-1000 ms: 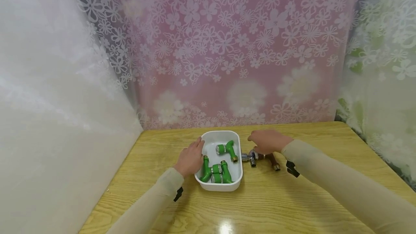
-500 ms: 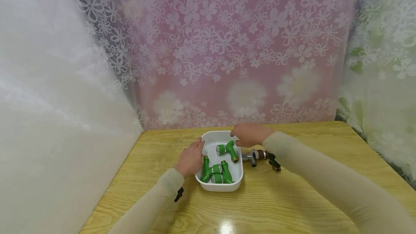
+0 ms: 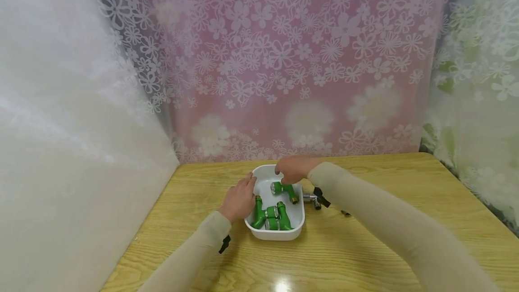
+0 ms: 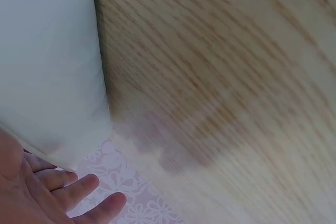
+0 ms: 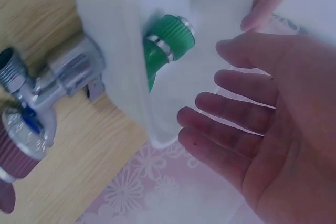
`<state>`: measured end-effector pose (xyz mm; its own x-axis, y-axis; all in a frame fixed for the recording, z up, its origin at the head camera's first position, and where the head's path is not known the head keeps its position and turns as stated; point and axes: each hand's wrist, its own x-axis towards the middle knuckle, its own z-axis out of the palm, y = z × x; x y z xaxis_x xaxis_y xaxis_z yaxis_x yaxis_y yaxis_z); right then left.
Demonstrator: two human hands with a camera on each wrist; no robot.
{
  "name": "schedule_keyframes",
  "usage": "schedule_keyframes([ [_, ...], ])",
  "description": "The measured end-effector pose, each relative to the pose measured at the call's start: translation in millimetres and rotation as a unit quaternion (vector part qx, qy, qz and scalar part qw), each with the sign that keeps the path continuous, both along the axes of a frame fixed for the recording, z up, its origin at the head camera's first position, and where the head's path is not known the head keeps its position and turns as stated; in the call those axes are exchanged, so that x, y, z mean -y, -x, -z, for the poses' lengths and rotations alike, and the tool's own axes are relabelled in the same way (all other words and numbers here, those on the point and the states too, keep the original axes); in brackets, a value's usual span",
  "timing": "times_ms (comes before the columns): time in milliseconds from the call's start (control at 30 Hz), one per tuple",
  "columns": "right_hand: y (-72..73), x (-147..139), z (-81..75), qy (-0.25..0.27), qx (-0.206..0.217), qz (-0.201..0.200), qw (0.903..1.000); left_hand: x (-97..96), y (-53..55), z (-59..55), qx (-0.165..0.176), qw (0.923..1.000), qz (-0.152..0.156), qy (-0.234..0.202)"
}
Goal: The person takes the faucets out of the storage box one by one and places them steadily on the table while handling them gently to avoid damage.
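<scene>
My left hand rests at the left rim of a white plastic tub; in the left wrist view its fingers are loosely extended by the tub wall. Above the tub's back right part hovers my right hand, fingers apart and bare of any object in the right wrist view. Just below it lies a green faucet with a brass outlet. Nearer the tub's front are two more green faucets, one on the left and one on the right.
Against the tub's right side lies a chrome valve. Beside that is a brown faucet with a ribbed knob, mostly covered by the right forearm in the head view. A floral curtain hangs behind the wooden table.
My right hand has moved left from above the chrome valve and brown faucet to over the tub. The left hand stays on the rim, and the faucets lie as before.
</scene>
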<state>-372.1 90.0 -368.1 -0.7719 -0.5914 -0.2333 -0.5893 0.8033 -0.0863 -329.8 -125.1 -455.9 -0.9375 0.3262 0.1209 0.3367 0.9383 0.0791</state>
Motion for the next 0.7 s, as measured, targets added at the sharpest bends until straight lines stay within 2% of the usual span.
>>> schedule_keyframes([
  [233,7.5,14.0,1.7,-0.012,0.033,0.024,0.9991,0.9,2.3,2.2,-0.018,0.9997,0.013,0.004],
  [400,8.9,19.8,1.4,-0.015,0.050,0.042,0.9978,0.7,1.4,2.0,-0.018,0.9998,0.010,0.005],
  [700,19.5,27.1,13.0,-0.046,0.064,0.061,0.9951,0.3,-1.1,2.7,-0.016,0.9999,0.001,0.002],
])
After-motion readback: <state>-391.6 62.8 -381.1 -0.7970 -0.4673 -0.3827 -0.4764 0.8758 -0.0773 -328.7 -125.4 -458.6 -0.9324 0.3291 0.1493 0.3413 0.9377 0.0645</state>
